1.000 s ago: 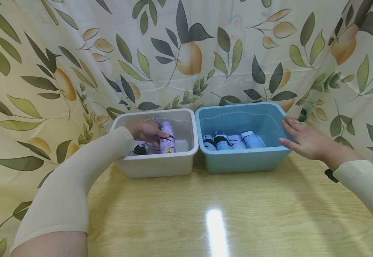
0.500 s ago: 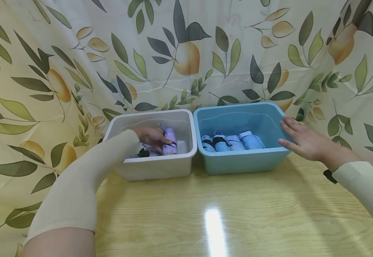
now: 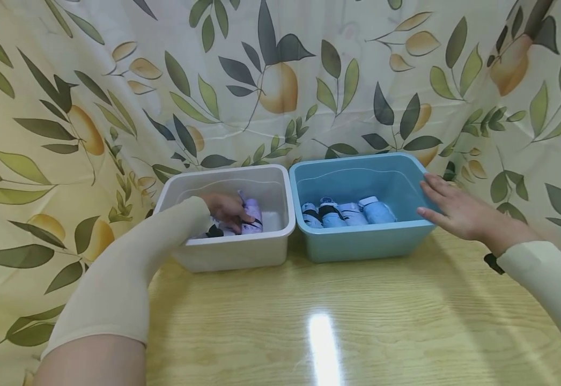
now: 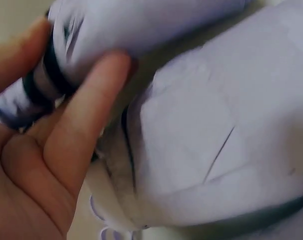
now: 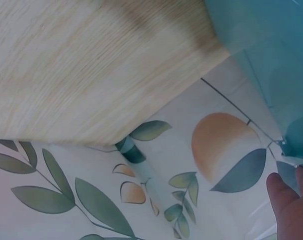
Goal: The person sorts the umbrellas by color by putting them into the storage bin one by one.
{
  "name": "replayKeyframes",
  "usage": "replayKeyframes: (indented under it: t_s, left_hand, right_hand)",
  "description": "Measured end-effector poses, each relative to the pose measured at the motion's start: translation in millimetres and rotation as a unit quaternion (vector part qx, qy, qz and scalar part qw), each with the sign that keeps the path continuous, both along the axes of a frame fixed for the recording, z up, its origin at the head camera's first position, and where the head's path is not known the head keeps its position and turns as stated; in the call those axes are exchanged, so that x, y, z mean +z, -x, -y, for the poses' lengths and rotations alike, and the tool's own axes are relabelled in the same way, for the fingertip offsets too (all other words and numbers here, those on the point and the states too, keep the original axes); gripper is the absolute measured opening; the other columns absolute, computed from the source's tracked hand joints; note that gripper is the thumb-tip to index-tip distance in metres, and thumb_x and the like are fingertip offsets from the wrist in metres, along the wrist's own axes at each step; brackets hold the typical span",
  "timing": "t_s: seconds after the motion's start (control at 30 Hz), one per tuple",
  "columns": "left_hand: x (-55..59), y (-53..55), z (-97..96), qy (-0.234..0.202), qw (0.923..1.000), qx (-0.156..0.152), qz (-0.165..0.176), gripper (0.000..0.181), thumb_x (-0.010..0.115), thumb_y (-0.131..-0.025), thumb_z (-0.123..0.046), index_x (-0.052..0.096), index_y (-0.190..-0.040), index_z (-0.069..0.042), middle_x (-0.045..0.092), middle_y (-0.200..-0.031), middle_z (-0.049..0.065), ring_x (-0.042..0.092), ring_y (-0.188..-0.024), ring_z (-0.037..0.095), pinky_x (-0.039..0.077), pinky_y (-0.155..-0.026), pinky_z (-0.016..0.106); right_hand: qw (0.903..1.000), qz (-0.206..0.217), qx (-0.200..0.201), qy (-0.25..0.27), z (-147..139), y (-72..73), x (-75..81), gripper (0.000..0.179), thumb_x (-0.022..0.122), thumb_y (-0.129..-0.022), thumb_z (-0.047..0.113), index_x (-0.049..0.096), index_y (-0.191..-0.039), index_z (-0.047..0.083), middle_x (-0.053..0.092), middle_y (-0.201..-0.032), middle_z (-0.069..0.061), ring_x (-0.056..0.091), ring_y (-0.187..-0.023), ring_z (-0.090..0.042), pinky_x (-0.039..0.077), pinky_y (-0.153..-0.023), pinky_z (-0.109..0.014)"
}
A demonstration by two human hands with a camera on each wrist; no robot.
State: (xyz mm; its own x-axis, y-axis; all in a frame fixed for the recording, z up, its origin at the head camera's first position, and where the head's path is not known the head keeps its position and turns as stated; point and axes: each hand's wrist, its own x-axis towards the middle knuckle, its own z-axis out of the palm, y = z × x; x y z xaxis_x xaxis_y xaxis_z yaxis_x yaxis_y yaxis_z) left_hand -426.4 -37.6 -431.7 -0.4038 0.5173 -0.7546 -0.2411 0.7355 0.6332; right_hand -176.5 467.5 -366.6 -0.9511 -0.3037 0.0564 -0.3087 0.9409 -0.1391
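My left hand (image 3: 227, 210) reaches into the white bin (image 3: 237, 254) and pinches a purple folded umbrella (image 3: 252, 215) between thumb and fingers. The umbrella stands near the bin's front wall, its wrist loop at the upper end. In the left wrist view, thumb and finger lie across this umbrella (image 4: 141, 25) near its dark strap. Beside it lies another pale purple folded umbrella (image 4: 206, 130), partly hidden by my hand in the head view. My right hand (image 3: 459, 212) rests with straight fingers on the right rim of the blue bin (image 3: 367, 244).
Several folded blue umbrellas (image 3: 379, 210) lie in a row along the front of the blue bin. Both bins stand side by side on a wooden table (image 3: 242, 321). A leaf-and-fruit patterned curtain (image 3: 280, 134) hangs behind and at the sides.
My left hand has shifted slightly right and lowered the purple umbrella deeper into the white bin. My right hand stays at the blue bin's rim.
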Motion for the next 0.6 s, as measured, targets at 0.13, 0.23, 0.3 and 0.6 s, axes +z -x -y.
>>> replayKeyframes:
  t_s: [0.13, 0.23, 0.3, 0.6]
  left_hand:
    - [-3.4, 3.1, -3.8, -0.004, 0.9996, -0.025, 0.013, 0.014, 0.062, -0.096, -0.009, 0.058, -0.094, 0.005, 0.061, -0.080, 0.011, 0.062, -0.062, 0.018, 0.055, -0.061, 0.026]
    - [-6.9, 5.6, -4.2, -0.005, 0.9994, -0.032, 0.016, 0.013, 0.062, -0.095, -0.007, 0.057, -0.089, 0.003, 0.058, -0.076, 0.009, 0.060, -0.060, 0.016, 0.054, -0.059, 0.025]
    - [-8.9, 7.7, -3.7, -0.002, 0.9996, -0.027, 0.009, 0.015, 0.063, -0.095, -0.007, 0.055, -0.085, 0.002, 0.056, -0.074, 0.008, 0.058, -0.058, 0.015, 0.054, -0.058, 0.024]
    - [-10.9, 11.7, -2.9, 0.042, 0.9989, -0.009, 0.016, 0.014, 0.062, -0.096, -0.008, 0.055, -0.097, 0.005, 0.058, -0.086, 0.011, 0.059, -0.062, 0.015, 0.054, -0.061, 0.023]
  right_hand:
    - [1.0000, -0.004, 0.000, 0.003, 0, 0.1, 1.3, 0.073, 0.048, -0.101, 0.037, 0.021, -0.149, -0.011, 0.007, -0.158, -0.028, 0.006, -0.145, -0.042, 0.003, -0.117, -0.049]
    - [1.0000, -0.008, 0.003, 0.002, 1, 1.2, 1.6, 0.073, 0.049, -0.100, 0.036, 0.022, -0.149, -0.011, 0.008, -0.158, -0.028, 0.006, -0.145, -0.042, 0.003, -0.117, -0.048]
    - [1.0000, -0.008, 0.002, 0.002, 1, 1.1, 2.4, 0.074, 0.049, -0.100, 0.037, 0.022, -0.149, -0.011, 0.009, -0.158, -0.027, 0.006, -0.145, -0.041, 0.004, -0.117, -0.048]
    - [1.0000, -0.004, 0.001, 0.000, 0, 2.1, -1.4, 0.073, 0.048, -0.100, 0.036, 0.022, -0.149, -0.011, 0.008, -0.158, -0.027, 0.006, -0.145, -0.041, 0.003, -0.117, -0.048]
